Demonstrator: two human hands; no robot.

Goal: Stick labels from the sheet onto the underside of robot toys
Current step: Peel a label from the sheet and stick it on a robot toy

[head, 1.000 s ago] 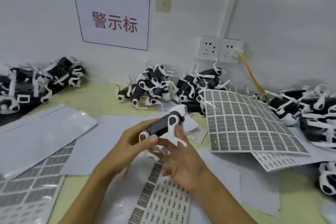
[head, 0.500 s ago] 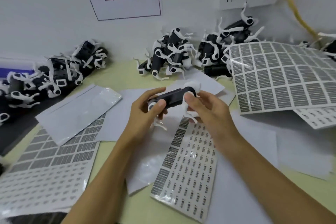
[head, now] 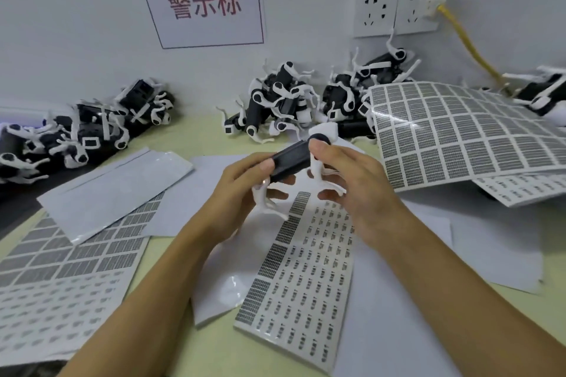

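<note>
A black robot toy [head: 292,159] with white legs is held in the air between both hands, above the table's middle. My left hand [head: 242,190] grips its left end, thumb on top. My right hand [head: 352,177] grips its right end, with the thumb on the black body near the white shoulder. The toy's white legs point down toward a label sheet [head: 306,278] that lies flat just under the hands. That sheet has a column of dark labels along its left edge and several small printed ones.
Piles of black-and-white robot toys lie at the far left [head: 85,135], the far middle [head: 284,101] and the far right [head: 542,92]. A large curled label sheet [head: 453,138] lies at right, another sheet [head: 61,278] at left, and a silver bag [head: 113,190] lies between.
The toy has stayed gripped in both hands while the view came closer. It has turned from tilted up to nearly level, and my right thumb has come onto its body.
</note>
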